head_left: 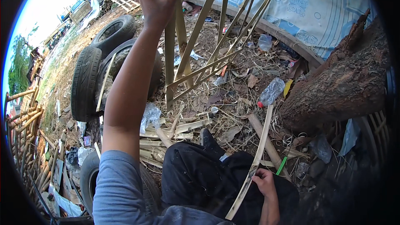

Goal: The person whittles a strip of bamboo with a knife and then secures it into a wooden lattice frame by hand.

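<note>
My left arm reaches up and forward, and my left hand [156, 6] is closed on the upper corner of a bamboo lattice frame [203, 12]. The frame stands tilted above the littered ground, its thin slats crossing one another. Low on the right, my right hand [265, 182] pinches a long, flat bamboo strip [262, 143] between thumb and fingers. This strip slants across my dark trousers [187, 183], and a dark patch marks it near my fingers. Just right of it lies a slim tool with a green handle [282, 165].
Old tyres [86, 84] are piled on the left, and cut bamboo pieces [183, 130] lie before my knees. A plastic bottle [273, 91] rests near a thick tree trunk [341, 79]. Beyond hangs a blue-and-white patterned sheet [308, 6]. Bamboo poles [25, 125] stand far left.
</note>
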Motion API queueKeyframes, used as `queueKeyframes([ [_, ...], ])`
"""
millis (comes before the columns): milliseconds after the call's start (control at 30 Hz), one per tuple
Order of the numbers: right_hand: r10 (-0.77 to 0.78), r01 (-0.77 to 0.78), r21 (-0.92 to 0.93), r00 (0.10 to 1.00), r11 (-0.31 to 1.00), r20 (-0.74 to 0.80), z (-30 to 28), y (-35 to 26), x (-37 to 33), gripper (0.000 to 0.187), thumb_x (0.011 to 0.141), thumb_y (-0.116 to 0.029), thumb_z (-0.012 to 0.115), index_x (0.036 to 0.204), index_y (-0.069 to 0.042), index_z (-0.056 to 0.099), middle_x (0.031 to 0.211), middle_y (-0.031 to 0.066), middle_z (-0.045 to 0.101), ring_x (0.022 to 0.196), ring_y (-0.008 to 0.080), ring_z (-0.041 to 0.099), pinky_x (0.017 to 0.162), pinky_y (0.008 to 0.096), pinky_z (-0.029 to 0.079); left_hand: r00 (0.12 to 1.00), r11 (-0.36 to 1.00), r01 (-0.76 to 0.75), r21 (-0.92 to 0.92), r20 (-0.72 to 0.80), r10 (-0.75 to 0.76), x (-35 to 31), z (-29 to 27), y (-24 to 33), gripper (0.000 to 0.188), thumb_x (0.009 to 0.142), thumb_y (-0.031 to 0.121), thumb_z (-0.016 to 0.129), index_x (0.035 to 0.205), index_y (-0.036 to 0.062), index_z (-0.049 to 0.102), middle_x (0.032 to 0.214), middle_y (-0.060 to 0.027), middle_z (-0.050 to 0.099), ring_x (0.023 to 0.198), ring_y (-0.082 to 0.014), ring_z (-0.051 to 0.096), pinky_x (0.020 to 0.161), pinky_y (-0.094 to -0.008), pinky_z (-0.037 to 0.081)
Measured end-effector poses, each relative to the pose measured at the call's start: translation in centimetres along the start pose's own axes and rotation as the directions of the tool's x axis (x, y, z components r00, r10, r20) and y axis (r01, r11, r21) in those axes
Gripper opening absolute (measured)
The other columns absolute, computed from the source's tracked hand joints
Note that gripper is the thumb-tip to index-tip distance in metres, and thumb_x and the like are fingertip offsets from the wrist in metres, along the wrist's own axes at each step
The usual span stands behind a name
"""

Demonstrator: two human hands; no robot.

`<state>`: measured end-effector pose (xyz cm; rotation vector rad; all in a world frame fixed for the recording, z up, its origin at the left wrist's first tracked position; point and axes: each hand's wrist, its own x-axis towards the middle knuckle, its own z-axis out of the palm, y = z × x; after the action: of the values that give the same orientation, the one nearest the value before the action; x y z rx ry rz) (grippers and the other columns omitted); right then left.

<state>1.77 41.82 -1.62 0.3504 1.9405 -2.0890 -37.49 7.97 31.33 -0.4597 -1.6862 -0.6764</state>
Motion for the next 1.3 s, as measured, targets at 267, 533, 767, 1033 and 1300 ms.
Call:
queueKeyframes([
  [267,0.044,-0.044,0.037,0.999,0.998,0.006,0.5,-0.3,0.8,0.005,0.079,-0.002,0.067,0.080,0.001,0.064,0.072,0.0031,0.065,0.064,0.0077,0.059,0.061,0.0231,0.048,0.991,0.992,-0.120,0.048,-0.055,0.123,-0.1,-1.8,0.8,0.032,0.080,0.030,0.076,0.087,-0.0003,0.069,0.091,-0.0106,0.066,0.090,-0.0224,0.061,0.084,-0.0337,0.045],
  [533,0.013,-0.026,0.167,0.997,0.986,0.078,4.4,-6.2,10.7,0.010,0.083,-0.007,0.062,0.082,0.002,0.066,0.074,0.0048,0.065,0.063,0.0108,0.060,0.061,0.0247,0.049,0.971,0.973,-0.203,0.106,0.152,0.186,-8.4,-3.4,5.1,0.027,0.075,0.020,0.078,0.089,0.0056,0.060,0.101,-0.0107,0.061,0.108,-0.0283,0.052,0.097,-0.0390,0.033],
  [767,-0.028,0.026,0.112,0.999,0.993,0.020,7.5,-6.9,25.0,0.018,0.086,-0.015,0.060,0.074,-0.001,0.063,0.063,0.0045,0.061,0.051,0.0109,0.057,0.049,0.0253,0.046,0.950,0.983,-0.143,-0.117,0.263,0.170,-16.7,-4.7,10.7,0.027,0.071,0.019,0.076,0.079,0.0062,0.053,0.081,-0.0085,0.053,0.101,-0.0303,0.052,0.089,-0.0404,0.036],
  [1033,-0.327,0.304,-0.237,0.943,0.923,-0.066,7.7,-3.8,31.9,0.017,0.085,-0.013,0.057,0.092,-0.001,0.065,0.082,0.0068,0.065,0.069,0.0147,0.062,0.060,0.0290,0.050,0.894,0.952,-0.055,-0.301,0.409,0.181,-25.6,-5.0,14.3,0.026,0.068,0.033,0.077,0.089,0.0195,0.069,0.082,0.0081,0.062,0.102,-0.0173,0.058,0.098,-0.0461,0.023],
  [1300,-0.357,0.347,-0.221,0.934,0.911,-0.007,4.0,4.5,33.3,0.013,0.092,-0.007,0.050,0.101,0.001,0.055,0.093,0.0177,0.059,0.093,0.0297,0.055,0.088,0.0424,0.042,0.806,0.888,-0.095,-0.450,0.489,0.334,-33.2,-2.7,16.0,0.019,0.077,0.022,0.067,0.095,0.0195,0.067,0.088,0.0088,0.061,0.107,-0.0103,0.056,0.100,-0.0434,0.022],
])
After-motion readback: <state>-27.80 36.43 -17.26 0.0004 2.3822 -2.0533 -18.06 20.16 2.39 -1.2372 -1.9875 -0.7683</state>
